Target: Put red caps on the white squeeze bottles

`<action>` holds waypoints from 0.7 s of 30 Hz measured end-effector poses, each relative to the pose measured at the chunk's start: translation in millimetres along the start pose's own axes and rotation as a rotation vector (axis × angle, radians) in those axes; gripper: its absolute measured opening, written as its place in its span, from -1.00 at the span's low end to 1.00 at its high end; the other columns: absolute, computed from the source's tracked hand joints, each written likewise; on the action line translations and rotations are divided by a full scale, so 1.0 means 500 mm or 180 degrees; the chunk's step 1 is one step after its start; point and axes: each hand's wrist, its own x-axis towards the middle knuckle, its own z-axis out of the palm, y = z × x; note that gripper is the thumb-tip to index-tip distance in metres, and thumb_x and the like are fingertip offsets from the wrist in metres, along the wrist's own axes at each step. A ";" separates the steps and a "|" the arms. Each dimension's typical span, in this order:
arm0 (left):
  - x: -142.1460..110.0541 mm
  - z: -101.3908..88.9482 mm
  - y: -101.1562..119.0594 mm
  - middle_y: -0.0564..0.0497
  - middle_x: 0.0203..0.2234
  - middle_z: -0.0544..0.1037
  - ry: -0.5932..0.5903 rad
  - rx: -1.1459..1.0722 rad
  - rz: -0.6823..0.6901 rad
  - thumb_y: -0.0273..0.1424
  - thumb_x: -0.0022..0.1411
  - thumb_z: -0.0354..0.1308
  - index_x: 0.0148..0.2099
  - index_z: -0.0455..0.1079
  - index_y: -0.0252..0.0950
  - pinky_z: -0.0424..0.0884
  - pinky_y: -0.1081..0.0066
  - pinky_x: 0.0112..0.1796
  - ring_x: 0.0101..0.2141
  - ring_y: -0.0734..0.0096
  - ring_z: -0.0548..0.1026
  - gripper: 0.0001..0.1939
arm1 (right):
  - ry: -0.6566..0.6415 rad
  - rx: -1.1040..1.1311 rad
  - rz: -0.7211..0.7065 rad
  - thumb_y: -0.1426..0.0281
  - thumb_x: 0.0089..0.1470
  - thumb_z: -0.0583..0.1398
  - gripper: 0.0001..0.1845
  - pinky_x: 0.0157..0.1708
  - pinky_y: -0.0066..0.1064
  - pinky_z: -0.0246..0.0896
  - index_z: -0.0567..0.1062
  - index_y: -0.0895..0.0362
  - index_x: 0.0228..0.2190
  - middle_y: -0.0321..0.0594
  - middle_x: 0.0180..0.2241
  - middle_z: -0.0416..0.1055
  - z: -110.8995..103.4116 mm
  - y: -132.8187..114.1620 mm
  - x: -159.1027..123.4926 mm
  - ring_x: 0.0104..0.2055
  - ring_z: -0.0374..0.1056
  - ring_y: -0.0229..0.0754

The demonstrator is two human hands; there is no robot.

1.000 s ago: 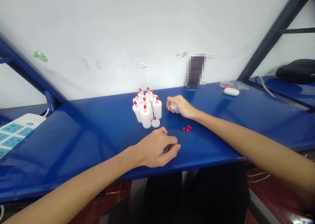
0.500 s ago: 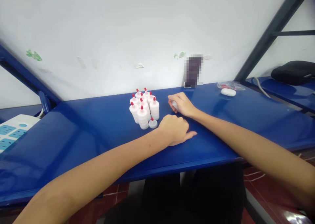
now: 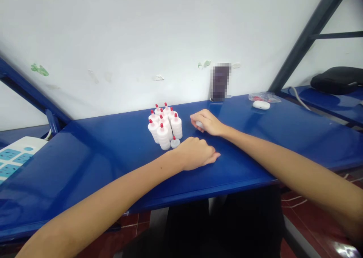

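Note:
My right hand [image 3: 206,122] is closed around a small white rounded piece [image 3: 199,124], mostly hidden by the fingers. To its left stand several white ribbed squeeze bottles [image 3: 163,137] in a tight cluster, each with a red-tipped nozzle. A low white round piece with a red tip [image 3: 175,142] sits at their front right, close to my left wrist. My left hand [image 3: 198,153] is back-up over the table in front of the right hand, fingers drawn together and thumb along them. What it holds, if anything, is hidden underneath.
The blue table [image 3: 119,144] runs along a white wall, where a blurred dark phone-like slab [image 3: 220,82] leans. At right lie a white earbud case [image 3: 261,105] and a clear bag with red bits [image 3: 263,96]. A white power strip [image 3: 17,156] is at left.
My left hand has moved forward and right, over where several small red caps lay, hiding them; its fingers have drawn together. The right hand stays closed on the white piece.

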 end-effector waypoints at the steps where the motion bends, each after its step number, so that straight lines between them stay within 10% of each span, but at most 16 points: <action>1: -0.017 -0.001 0.000 0.00 -0.59 0.48 0.0030 -0.0196 0.0040 -0.21 0.46 -0.08 -0.42 0.43 -0.33 0.13 0.43 -0.54 -0.56 0.37 0.49 -0.53 | -0.0139 0.0113 0.0022 0.18 0.20 0.04 -0.51 -0.64 -0.50 0.07 0.36 0.18 -0.66 -0.34 -0.75 0.21 -0.003 -0.003 0.000 -0.70 0.15 -0.36; 8: -0.161 -0.003 -0.044 0.11 -0.64 0.34 0.0688 -0.1105 0.0202 -0.33 0.46 -0.08 -0.51 0.22 -0.32 0.12 0.49 -0.53 -0.62 0.59 0.25 -0.56 | -0.1810 0.0654 0.0358 0.12 0.26 -0.04 -0.43 -0.73 -0.51 -0.03 0.36 0.20 -0.64 -0.33 -0.74 0.21 0.012 -0.057 -0.016 -0.75 0.08 -0.37; 21: -0.169 0.013 -0.054 0.06 -0.47 0.59 0.1667 -0.0934 -0.0045 -0.44 0.41 -0.03 -0.28 0.45 -0.33 0.30 0.55 -0.50 -0.52 0.56 0.48 -0.74 | -0.1960 -0.0651 -0.0762 0.13 0.32 -0.04 -0.42 -0.50 -0.48 0.00 0.34 0.19 -0.62 -0.35 -0.65 0.21 0.071 -0.104 -0.048 -0.59 0.11 -0.38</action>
